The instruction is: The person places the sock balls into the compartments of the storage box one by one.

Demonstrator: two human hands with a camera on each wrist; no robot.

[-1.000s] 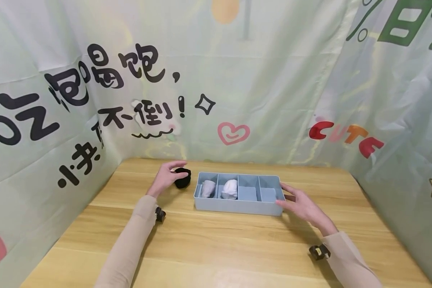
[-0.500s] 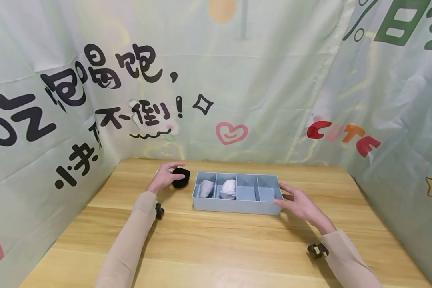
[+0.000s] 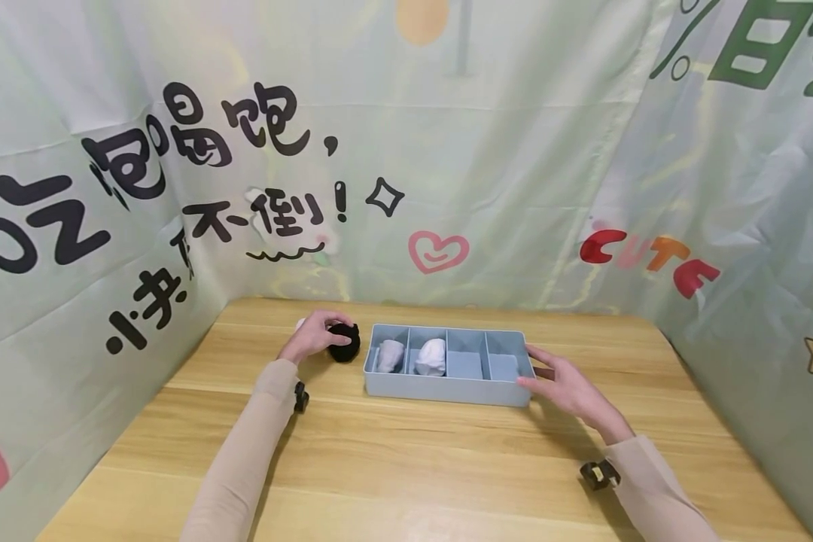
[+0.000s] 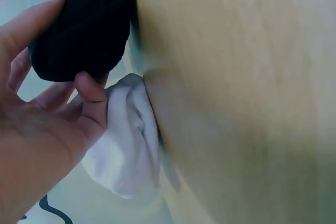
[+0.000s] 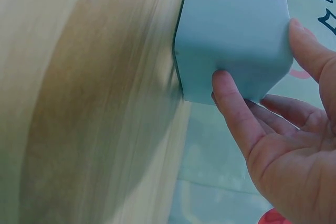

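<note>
Left fingers [image 4: 93, 107] curled round black bundle [image 4: 84, 27] | right fingers [image 5: 239, 114] spread, touching blue box [image 3: 447, 389] end

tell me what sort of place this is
Likely a small curtained booth set up for tabletop work: printed fabric hangs behind and on both sides of a wooden table, which bears a blue divided box.

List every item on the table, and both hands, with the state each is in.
Blue box: upright, two of four compartments occupied
Grey bundle: bunched, in the leftmost compartment
White bundle: bunched, in the next compartment
Black bundle: rolled, outside the box
Second white bundle: outside the box
Left hand: gripping the black bundle
Right hand: touching the box's right end
</note>
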